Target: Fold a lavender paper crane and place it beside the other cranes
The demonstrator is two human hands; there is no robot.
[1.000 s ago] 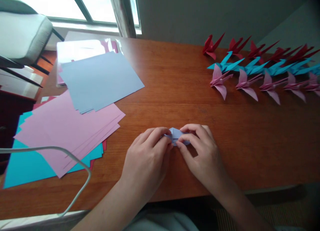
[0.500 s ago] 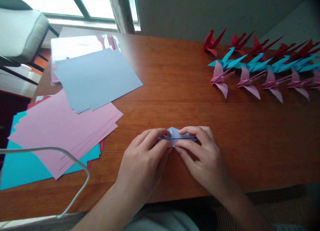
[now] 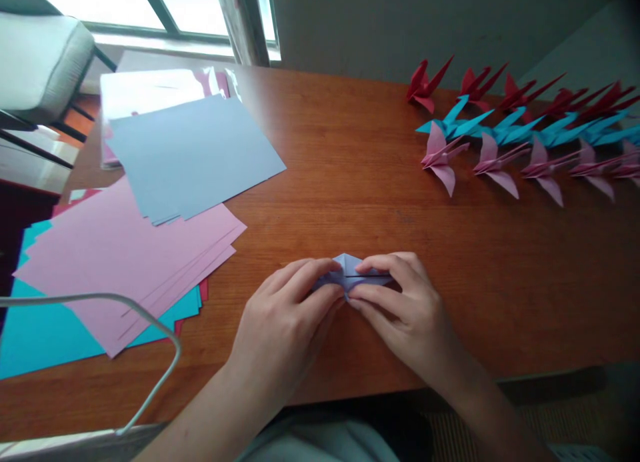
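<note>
Between my hands, close to the table's near edge, is a small piece of folded pale blue paper (image 3: 349, 265) with a dark slit running along its right half. My left hand (image 3: 290, 309) is closed on its left part, thumb below and fingertips above, hiding that end. On the right part, my right hand (image 3: 407, 309) pinches with the fingers above and below the slit. The fingertips of both hands almost meet at the paper's middle. Some of the lower edge is covered by my thumbs and fingers.
To the left lie light blue sheets (image 3: 195, 155), pink sheets (image 3: 125, 255) and turquoise sheets (image 3: 50, 335). A white cable (image 3: 173, 342) loops over the table's left side. Rows of red (image 3: 423, 89), turquoise (image 3: 455, 122) and pink paper cranes (image 3: 440, 159) stand at the back right.
Both hands stay in nearly the same place on the folded paper. My fingers have shifted very slightly, and the dark slit looks a little wider on the right.
</note>
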